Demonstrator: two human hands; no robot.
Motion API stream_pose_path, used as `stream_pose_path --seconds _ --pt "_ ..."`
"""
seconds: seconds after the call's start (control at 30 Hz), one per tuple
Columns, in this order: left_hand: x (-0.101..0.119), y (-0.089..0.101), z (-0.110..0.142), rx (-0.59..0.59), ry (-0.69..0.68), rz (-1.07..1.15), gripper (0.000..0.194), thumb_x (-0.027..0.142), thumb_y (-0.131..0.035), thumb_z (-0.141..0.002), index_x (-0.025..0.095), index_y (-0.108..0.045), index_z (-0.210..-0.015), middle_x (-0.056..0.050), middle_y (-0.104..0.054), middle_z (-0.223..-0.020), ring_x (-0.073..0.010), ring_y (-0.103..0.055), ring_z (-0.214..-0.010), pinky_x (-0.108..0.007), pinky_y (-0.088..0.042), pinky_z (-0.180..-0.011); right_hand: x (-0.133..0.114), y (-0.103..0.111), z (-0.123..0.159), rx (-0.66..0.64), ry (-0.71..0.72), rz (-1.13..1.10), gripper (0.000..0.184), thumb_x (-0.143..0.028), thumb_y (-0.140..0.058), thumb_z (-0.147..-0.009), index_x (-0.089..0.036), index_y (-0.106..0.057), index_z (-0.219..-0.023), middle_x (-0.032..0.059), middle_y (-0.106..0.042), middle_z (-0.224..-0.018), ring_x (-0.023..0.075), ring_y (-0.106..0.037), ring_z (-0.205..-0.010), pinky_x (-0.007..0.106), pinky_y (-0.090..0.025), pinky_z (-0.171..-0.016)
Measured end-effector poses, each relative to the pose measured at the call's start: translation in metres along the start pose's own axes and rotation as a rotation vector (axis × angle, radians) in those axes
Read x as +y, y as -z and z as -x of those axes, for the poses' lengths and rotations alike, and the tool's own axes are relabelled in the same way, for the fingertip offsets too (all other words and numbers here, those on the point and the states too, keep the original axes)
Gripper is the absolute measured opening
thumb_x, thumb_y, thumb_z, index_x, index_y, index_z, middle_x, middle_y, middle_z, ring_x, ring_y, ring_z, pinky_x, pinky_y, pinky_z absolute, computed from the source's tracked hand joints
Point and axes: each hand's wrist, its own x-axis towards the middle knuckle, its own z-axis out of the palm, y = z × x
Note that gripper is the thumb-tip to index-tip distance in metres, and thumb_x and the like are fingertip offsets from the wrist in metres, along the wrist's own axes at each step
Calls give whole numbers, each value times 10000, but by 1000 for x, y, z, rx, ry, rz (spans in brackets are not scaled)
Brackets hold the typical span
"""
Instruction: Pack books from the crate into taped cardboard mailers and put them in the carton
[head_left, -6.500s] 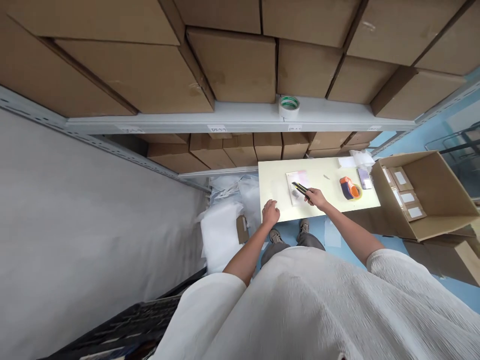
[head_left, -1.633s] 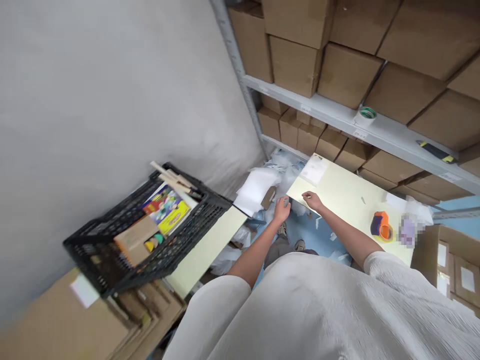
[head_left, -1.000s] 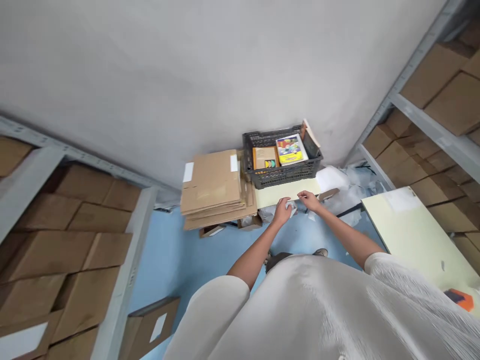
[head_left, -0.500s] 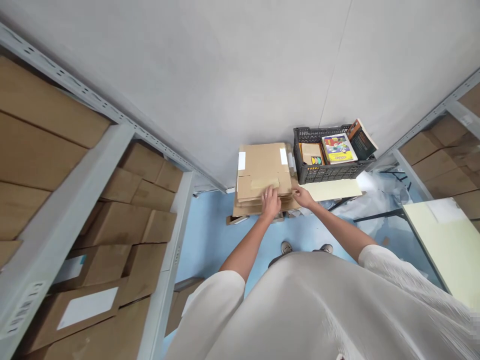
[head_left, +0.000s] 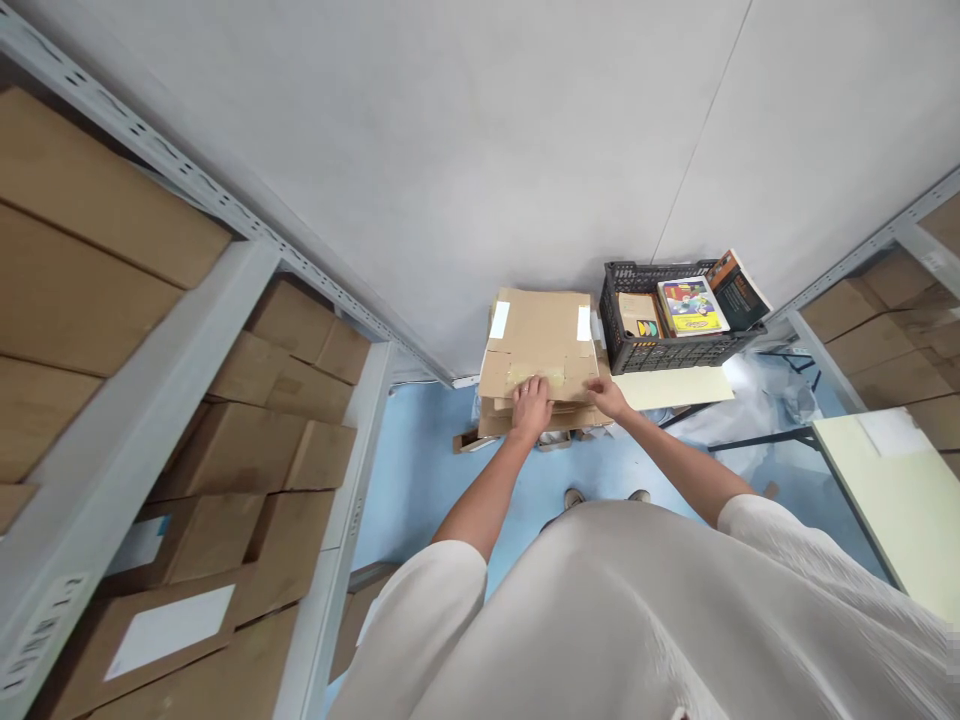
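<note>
A flattened cardboard box with two white labels and a strip of clear tape lies on top of a stack of cardboard against the wall. My left hand is at its front edge, fingers bent over the top beside the tape; the thumb is partly hidden. At the front right corner, my right hand pinches the cardboard edge between thumb and fingers. Below the top piece, more cardboard layers stick out unevenly toward me.
Right of the stack, a black plastic crate with several books stands on a pale board. Metal shelving with cardboard boxes lines the left; another rack and a pale table are on the right. Clear plastic lies on the blue floor.
The view has shifted slightly, so the stack and crate appear farther right. The top cardboard has turned a little, and my right hand is now closer in on its front corner.
</note>
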Motion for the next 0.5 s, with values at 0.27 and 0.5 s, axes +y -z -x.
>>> stream_pose_path --seconds 0.27,0.5 --pt "-2 3 2 13 -16 7 593 198 -626 -959 236 -561 -1547 -203 -542 -1637 -376 -417 -1587 -560 -231 -1354 -21 -7 -18 137 -56 10 339 -309 -730 -790 -207 -738 -1114 42 -782 -902 229 -764 -880 331 -622 -832" --pt "1 9 2 29 -11 25 593 177 -630 -943 254 -580 -1529 -194 -543 -1621 -382 -422 -1580 -566 -243 -1352 -44 -5 -28 8 -1 192 69 -175 -724 -757 -214 -759 -802 7 -754 -743 211 -716 -791 281 -570 -781"
